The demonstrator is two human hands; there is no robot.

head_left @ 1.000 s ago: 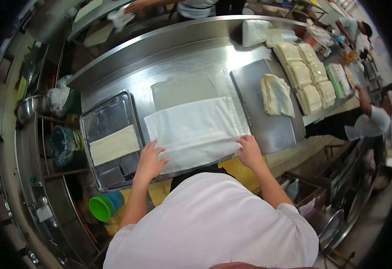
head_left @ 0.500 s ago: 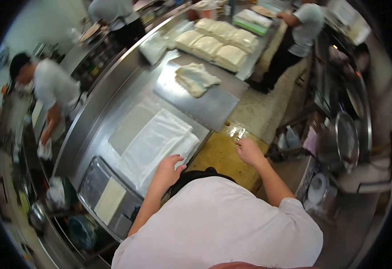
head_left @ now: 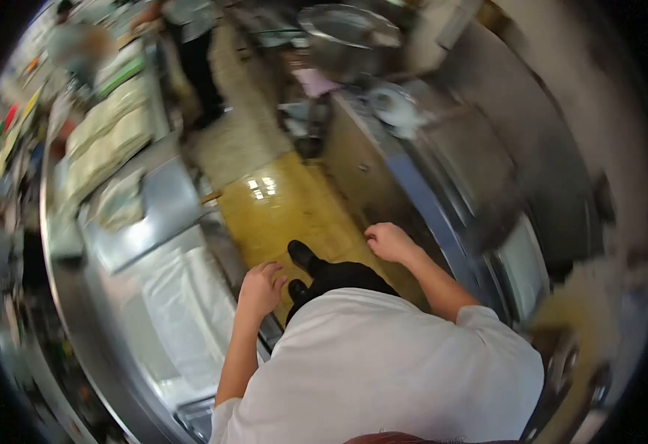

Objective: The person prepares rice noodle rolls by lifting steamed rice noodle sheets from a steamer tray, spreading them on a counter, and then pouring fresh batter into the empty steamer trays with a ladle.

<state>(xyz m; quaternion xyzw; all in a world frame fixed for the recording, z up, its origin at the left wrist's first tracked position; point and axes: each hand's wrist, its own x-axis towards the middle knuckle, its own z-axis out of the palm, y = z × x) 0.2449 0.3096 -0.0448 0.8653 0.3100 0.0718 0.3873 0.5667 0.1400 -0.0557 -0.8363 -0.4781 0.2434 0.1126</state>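
Note:
My left hand (head_left: 261,290) hangs beside the steel table's near edge, its fingers apart and nothing in them. On the right, my right hand (head_left: 389,242) is held over the floor with its fingers curled in; whether it holds anything is too small to tell. A white sheet of cloth or plastic (head_left: 191,318) lies on the table to the left of my left hand. Farther along, a crumpled pale cloth (head_left: 120,201) rests on a shiny metal sheet (head_left: 157,222).
Plastic-wrapped pale packs (head_left: 109,133) stand at the table's far end. A co-worker in dark trousers (head_left: 196,66) is beyond it. Yellow floor (head_left: 287,207) runs between the table and a steel counter (head_left: 361,159) at right. A large metal bowl (head_left: 350,37) is at the back.
The view has swung to the right, so the table now lies at the left and the right-hand counter shows more. My feet have come into view on the yellow floor.

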